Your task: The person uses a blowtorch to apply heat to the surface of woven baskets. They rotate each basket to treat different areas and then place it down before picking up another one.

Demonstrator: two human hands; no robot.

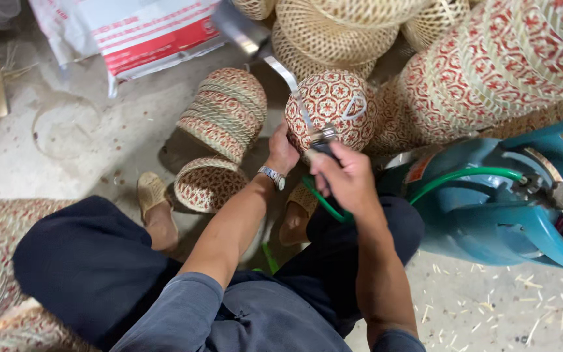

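Dusty concrete floor (66,130) underfoot: your left hand (281,151) steadies a round red-patterned woven bamboo basket (331,107), while your right hand (345,177) has its fingers wrapped around a metal torch's handle (324,140).

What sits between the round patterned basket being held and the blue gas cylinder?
In the head view, between the round patterned basket and the blue gas cylinder lie the right hand and a green hose.
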